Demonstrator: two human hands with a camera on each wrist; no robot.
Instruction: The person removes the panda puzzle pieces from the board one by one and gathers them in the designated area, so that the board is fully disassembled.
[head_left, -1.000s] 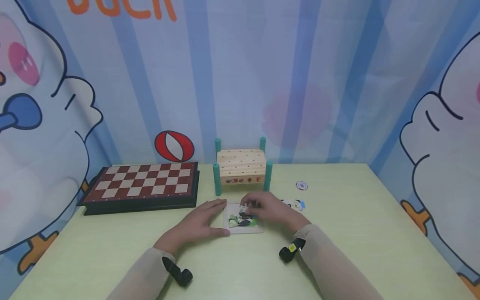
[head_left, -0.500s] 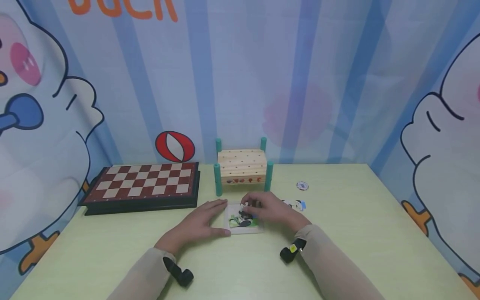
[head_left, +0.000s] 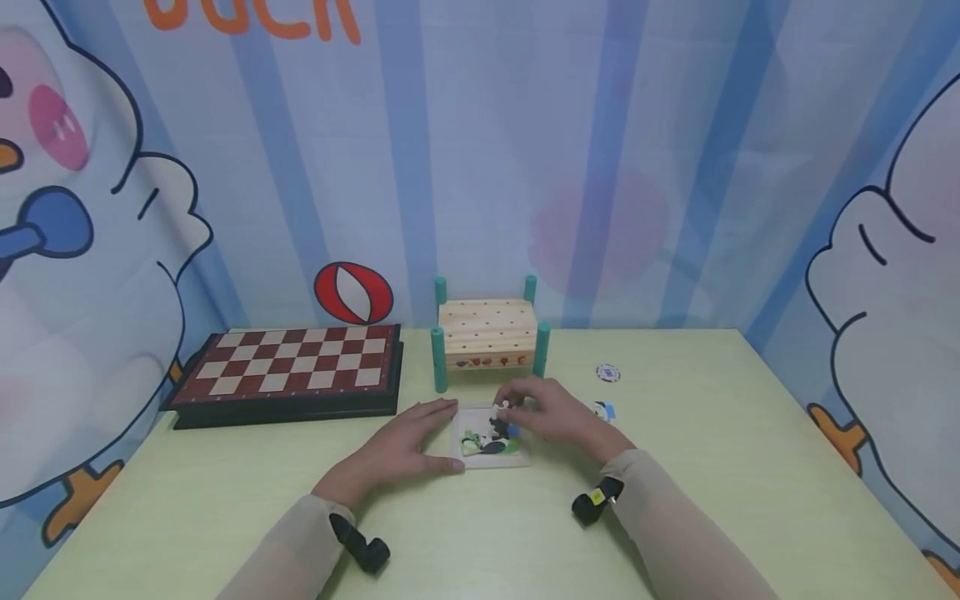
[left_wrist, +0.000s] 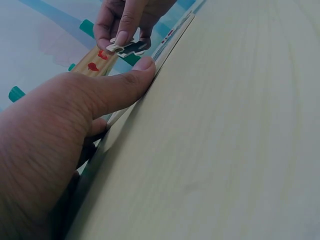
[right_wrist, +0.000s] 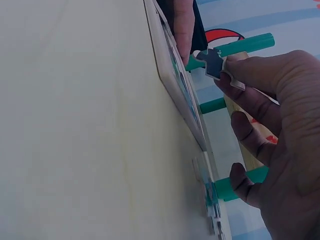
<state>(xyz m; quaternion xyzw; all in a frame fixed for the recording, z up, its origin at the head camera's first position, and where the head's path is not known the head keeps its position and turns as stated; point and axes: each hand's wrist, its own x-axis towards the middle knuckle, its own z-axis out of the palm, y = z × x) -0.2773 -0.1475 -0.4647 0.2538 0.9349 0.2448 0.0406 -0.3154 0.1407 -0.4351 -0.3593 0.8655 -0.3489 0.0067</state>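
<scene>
My right hand (head_left: 557, 412) pinches a jigsaw puzzle piece (right_wrist: 214, 63) between thumb and index finger, the other fingers loosely bent. The right wrist view shows the piece raised above the white puzzle tray (head_left: 491, 464). Several pieces with a green, black and white picture (head_left: 487, 444) lie in the tray. At the tray's left side is my left hand (head_left: 393, 450), thumb at the near corner and fingertips at the far one, fingers fairly straight. Loose jigsaw pieces (right_wrist: 212, 200) lie on the table to the tray's right, partly hidden by my right hand in the head view.
Behind the tray stands a small wooden rack (head_left: 491, 333) with green posts. A chessboard box (head_left: 292, 375) occupies the back left of the table (head_left: 465, 542). A round chip (head_left: 608, 372) lies at the back right, before a printed curtain (head_left: 480, 167).
The right hand has lifted the puzzle piece off the tray's picture and shifted slightly back and to the right. The left hand stays at the tray's edge.
</scene>
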